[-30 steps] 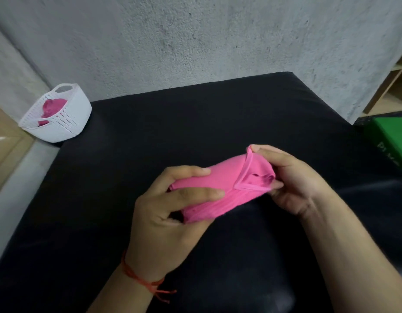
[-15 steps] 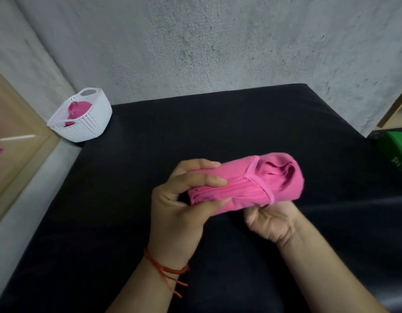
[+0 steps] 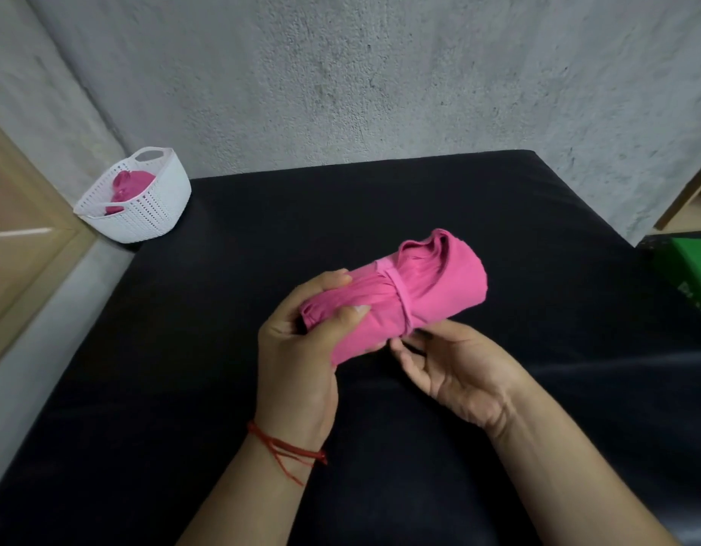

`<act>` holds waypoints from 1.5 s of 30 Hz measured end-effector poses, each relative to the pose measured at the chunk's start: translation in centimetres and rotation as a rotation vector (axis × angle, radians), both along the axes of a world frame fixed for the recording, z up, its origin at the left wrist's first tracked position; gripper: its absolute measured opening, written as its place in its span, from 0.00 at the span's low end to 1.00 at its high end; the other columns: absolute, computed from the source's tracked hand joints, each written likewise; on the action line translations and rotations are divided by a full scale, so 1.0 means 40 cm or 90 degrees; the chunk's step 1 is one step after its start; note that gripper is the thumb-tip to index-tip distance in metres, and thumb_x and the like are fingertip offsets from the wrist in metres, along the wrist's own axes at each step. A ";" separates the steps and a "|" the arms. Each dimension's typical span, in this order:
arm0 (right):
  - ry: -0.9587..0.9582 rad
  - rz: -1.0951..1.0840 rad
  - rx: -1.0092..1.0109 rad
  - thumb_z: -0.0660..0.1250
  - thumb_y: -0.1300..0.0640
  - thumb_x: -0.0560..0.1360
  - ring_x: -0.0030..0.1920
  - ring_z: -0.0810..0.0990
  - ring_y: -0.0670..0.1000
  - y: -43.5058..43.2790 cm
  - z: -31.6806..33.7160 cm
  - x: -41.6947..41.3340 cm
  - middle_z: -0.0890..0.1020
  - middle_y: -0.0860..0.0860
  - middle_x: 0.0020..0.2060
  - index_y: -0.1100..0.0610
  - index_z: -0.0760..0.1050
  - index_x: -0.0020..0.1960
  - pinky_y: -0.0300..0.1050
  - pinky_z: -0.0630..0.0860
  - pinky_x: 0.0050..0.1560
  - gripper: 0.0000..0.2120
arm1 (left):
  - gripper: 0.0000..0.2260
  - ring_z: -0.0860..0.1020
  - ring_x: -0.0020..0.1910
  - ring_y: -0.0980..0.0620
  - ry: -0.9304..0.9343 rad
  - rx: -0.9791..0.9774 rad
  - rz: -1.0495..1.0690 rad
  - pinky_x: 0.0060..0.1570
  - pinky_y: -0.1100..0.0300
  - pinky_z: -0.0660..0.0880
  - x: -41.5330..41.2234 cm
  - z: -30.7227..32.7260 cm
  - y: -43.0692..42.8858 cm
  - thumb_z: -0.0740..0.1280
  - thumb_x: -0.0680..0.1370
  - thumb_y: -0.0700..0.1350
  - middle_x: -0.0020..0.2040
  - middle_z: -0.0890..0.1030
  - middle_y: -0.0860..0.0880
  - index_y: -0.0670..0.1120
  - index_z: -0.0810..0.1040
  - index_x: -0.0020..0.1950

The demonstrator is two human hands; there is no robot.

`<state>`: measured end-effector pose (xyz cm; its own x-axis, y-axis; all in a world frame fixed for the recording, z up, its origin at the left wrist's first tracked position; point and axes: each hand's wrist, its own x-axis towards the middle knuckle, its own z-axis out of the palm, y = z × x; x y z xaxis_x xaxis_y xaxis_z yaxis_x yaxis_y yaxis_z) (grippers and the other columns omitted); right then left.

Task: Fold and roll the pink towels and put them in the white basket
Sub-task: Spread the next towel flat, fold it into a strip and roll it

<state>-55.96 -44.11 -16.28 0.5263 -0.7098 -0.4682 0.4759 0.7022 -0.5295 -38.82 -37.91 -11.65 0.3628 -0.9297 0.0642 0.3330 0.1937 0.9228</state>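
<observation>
- I see the rolled pink towel (image 3: 396,301) in the air above the black padded surface (image 3: 341,214), lying slantwise, its far end higher and to the right. A narrow pink hem goes around its middle like a band.
- The left hand (image 3: 301,360) grasps the near end of the roll, with the thumb on top and the fingers curled around the cloth. A red thread bracelet (image 3: 285,453) is on this wrist.
- The right hand (image 3: 455,372) is palm up just under the roll. Its fingers are relaxed, and the fingertips touch the underside near the band; it is not closed around anything.
- The black surface spreads under the roll on all sides; it looks smooth and slightly shiny.
- Far to the left of the roll, and behind it, the white basket (image 3: 155,214) stands at the corner of the surface. Another pink towel (image 3: 126,189) is inside.
- Behind the roll, a rough grey wall (image 3: 341,72) closes the room.
- To the left of the roll, beyond the basket, there is a pale wooden frame (image 3: 25,214).
- To the right of the roll, at the edge of the view, is a green box (image 3: 691,269), with a wooden shelf (image 3: 691,199) behind it.
</observation>
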 end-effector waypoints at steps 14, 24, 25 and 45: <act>0.302 -0.122 -0.529 0.70 0.68 0.79 0.59 0.84 0.55 0.008 0.031 -0.031 0.86 0.54 0.57 0.57 0.83 0.57 0.53 0.77 0.64 0.10 | 0.11 0.86 0.50 0.45 -0.011 0.237 -0.132 0.35 0.51 0.81 0.080 -0.021 -0.014 0.74 0.71 0.44 0.56 0.86 0.46 0.53 0.87 0.52; 0.204 -0.263 -0.547 0.73 0.68 0.77 0.60 0.83 0.64 0.016 0.021 -0.001 0.84 0.61 0.52 0.61 0.80 0.48 0.61 0.78 0.67 0.04 | 0.10 0.86 0.48 0.45 0.045 0.234 -0.082 0.35 0.51 0.82 0.078 -0.028 -0.029 0.71 0.77 0.39 0.53 0.86 0.46 0.51 0.84 0.56; 0.184 -0.272 -0.545 0.73 0.68 0.76 0.60 0.83 0.64 0.017 0.021 0.003 0.84 0.62 0.51 0.61 0.80 0.48 0.61 0.78 0.67 0.05 | 0.11 0.86 0.48 0.45 0.056 0.232 -0.073 0.35 0.51 0.81 0.080 -0.025 -0.030 0.71 0.76 0.39 0.53 0.86 0.46 0.50 0.84 0.56; 0.226 -0.466 -0.417 0.76 0.61 0.77 0.47 0.83 0.50 0.056 0.033 0.045 0.82 0.53 0.40 0.58 0.75 0.39 0.43 0.80 0.53 0.12 | 0.10 0.82 0.51 0.48 -0.223 0.045 0.132 0.55 0.40 0.77 0.011 -0.062 -0.018 0.68 0.81 0.56 0.47 0.85 0.51 0.53 0.84 0.45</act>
<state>-54.14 -41.87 -14.97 -0.2276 -0.9705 0.0794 0.4113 -0.1697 -0.8956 -38.37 -38.63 -14.12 0.5105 -0.8457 0.1557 -0.0433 0.1555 0.9869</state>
